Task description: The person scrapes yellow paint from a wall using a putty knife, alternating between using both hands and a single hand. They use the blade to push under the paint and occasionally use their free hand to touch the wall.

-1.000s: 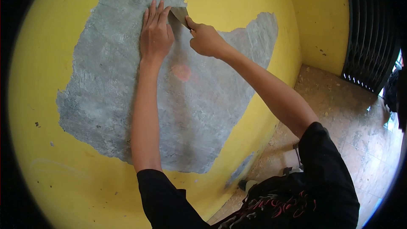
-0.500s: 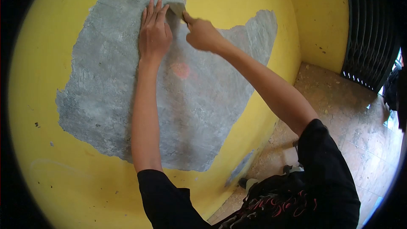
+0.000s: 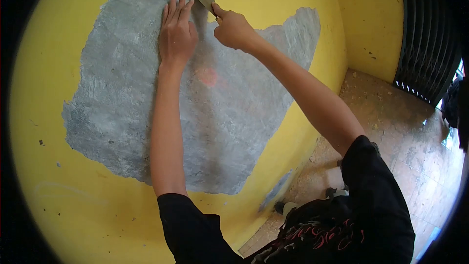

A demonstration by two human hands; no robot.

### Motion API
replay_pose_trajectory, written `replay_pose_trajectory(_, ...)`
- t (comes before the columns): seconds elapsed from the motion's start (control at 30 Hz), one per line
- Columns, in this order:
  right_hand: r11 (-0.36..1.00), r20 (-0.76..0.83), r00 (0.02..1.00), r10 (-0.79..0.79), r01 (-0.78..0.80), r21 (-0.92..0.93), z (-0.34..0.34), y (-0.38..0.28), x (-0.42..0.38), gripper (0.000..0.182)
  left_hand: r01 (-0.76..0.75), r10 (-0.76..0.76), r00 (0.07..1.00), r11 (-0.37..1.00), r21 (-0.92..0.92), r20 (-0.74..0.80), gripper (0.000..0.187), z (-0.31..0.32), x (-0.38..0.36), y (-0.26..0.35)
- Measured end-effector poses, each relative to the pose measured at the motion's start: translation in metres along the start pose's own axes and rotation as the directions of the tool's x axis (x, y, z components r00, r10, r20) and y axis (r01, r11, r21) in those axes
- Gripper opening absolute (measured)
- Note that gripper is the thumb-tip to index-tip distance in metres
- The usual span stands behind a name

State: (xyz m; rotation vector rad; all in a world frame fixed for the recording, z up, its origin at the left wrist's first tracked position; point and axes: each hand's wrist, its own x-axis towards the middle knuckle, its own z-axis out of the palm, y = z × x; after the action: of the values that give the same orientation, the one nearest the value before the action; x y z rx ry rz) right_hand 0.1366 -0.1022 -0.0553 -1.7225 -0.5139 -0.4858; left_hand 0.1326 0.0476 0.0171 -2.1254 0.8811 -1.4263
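My right hand [image 3: 235, 30] is wrapped round the handle of a putty knife [image 3: 204, 1]. The knife's flat metal blade points up and left, near the border between bare grey plaster [image 3: 132, 78] and yellow paint. My left hand [image 3: 177, 32] lies flat on the plaster just left of the blade, fingers stretched upward. Most of the handle is hidden inside my right fist. A faint pinkish-red smudge [image 3: 206, 77] marks the plaster below the hands.
Yellow paint [image 3: 44, 117] with ragged edges surrounds the grey patch. A smaller bare streak [image 3: 276, 190] shows low on the wall. To the right are the tiled floor [image 3: 391, 132], strewn with bits, and a dark folding metal gate [image 3: 425, 39].
The view has shifted slightly, so the hands sit a little higher in it. The putty knife's blade has tilted and shows more clearly. My left hand stays flat on the wall.
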Motion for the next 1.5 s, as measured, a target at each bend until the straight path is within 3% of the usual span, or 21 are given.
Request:
replay_pose_trajectory(0.07,1.0,-0.063,0.998,-0.023,0.023,0.003,0.013,0.011,0.004,0.062,0.016,-0.016,1.0,0.999,-0.03,-0.01,0.046,-0.001,-0.002,-0.003)
replay_pose_trajectory(0.13,0.961,-0.191,0.942,-0.276,0.265,-0.082,0.02,0.024,0.004,0.063,0.019,-0.02,1.0,1.0,-0.013,-0.016,0.046,0.001,-0.001,-0.002)
replay_pose_trajectory(0.27,0.999,-0.085,0.995,-0.05,0.049,-0.019,0.008,0.01,0.015,0.073,0.031,-0.031,1.0,1.0,-0.003,-0.001,0.045,0.0,-0.001,-0.001)
replay_pose_trajectory(0.47,0.999,-0.039,0.999,-0.007,0.005,-0.037,-0.005,0.017,0.017,0.069,0.034,-0.034,0.999,0.999,0.013,0.004,0.046,0.003,0.0,0.0)
replay_pose_trajectory(0.57,0.994,-0.125,0.992,0.011,0.003,0.113,-0.004,0.025,0.004,0.067,0.049,-0.05,0.999,0.998,0.039,0.019,0.042,0.0,0.0,0.002)
replay_pose_trajectory(0.67,0.985,-0.208,0.975,0.076,-0.041,0.168,0.004,0.081,-0.041,0.067,0.036,-0.037,0.999,0.999,0.04,0.023,0.042,0.001,-0.003,0.001)
replay_pose_trajectory(0.77,0.961,-0.125,0.953,0.276,-0.274,0.034,0.013,0.206,-0.137,0.07,0.025,-0.028,0.999,0.997,0.071,0.044,0.042,0.001,-0.004,0.002)
replay_pose_trajectory(0.8,0.955,-0.133,0.946,0.296,-0.293,0.045,0.011,0.252,-0.187,0.077,0.026,-0.03,0.998,0.997,0.066,0.054,0.042,0.001,-0.006,0.003)
replay_pose_trajectory(0.87,0.825,-0.052,0.824,0.564,-0.565,-0.003,-0.008,0.331,-0.303,0.08,0.005,-0.007,0.998,0.999,0.042,0.055,0.047,0.003,-0.006,0.004)
replay_pose_trajectory(0.9,0.874,-0.098,0.869,0.484,-0.487,0.0,-0.013,0.397,-0.388,0.075,0.007,-0.009,0.998,0.999,0.032,0.056,0.047,0.005,-0.007,0.007)
replay_pose_trajectory(0.93,0.397,0.011,0.413,0.911,-0.868,-0.299,-0.052,0.358,-0.432,0.07,-0.022,0.022,0.998,1.0,0.001,0.056,0.048,0.006,-0.013,0.012)
replay_pose_trajectory(0.97,0.472,-0.145,0.61,0.779,-0.723,-0.505,-0.056,0.434,-0.557,0.06,-0.047,0.048,0.997,0.998,-0.032,0.055,0.048,0.007,-0.02,0.02)
replay_pose_trajectory(1.0,0.212,-0.157,0.379,0.912,-0.764,-0.609,-0.084,0.44,-0.643,0.05,-0.036,0.039,0.998,0.998,-0.045,0.057,0.048,0.009,-0.03,0.033)
replay_pose_trajectory(1.03,0.232,-0.325,0.376,0.868,-0.885,-0.404,-0.112,0.395,-0.718,0.039,-0.032,0.043,0.995,0.993,-0.116,0.094,0.049,0.011,-0.043,0.051)
replay_pose_trajectory(1.07,-0.001,-0.312,0.24,0.919,-0.792,-0.611,-0.137,0.426,-0.839,0.029,-0.027,0.052,0.99,0.982,-0.186,0.131,0.05,0.013,-0.058,0.07)
replay_pose_trajectory(1.1,-0.169,-0.321,0.057,0.945,-0.756,-0.632,-0.171,0.39,-0.896,0.029,-0.002,0.051,0.987,0.953,-0.302,0.154,0.054,0.017,-0.076,0.092)
replay_pose_trajectory(1.2,-0.39,-0.361,-0.201,0.911,-0.706,-0.591,-0.226,0.288,-0.958,0.027,0.169,-0.003,0.965,0.773,-0.612,0.262,0.056,0.049,-0.161,0.184)
replay_pose_trajectory(1.33,-0.394,-0.354,-0.219,0.909,-0.727,-0.563,-0.229,0.264,-0.97,0.026,0.542,-0.045,0.786,0.531,-0.652,0.617,0.054,0.064,-0.289,0.339)
replay_pose_trajectory(1.4,-0.305,-0.324,-0.129,0.937,-0.754,-0.581,-0.216,0.297,-0.956,0.027,0.842,-0.089,0.485,0.317,-0.437,0.87,0.052,0.045,-0.332,0.407)
replay_pose_trajectory(1.43,-0.223,-0.303,-0.038,0.952,-0.766,-0.603,-0.202,0.329,-0.948,0.027,0.867,-0.172,0.442,0.335,-0.37,0.88,0.051,0.051,-0.383,0.453)
replay_pose_trajectory(1.5,0.065,-0.212,0.301,0.93,-0.701,-0.71,-0.167,0.434,-0.925,0.028,0.954,-0.033,0.155,0.263,-0.141,0.987,0.045,0.028,-0.408,0.497)
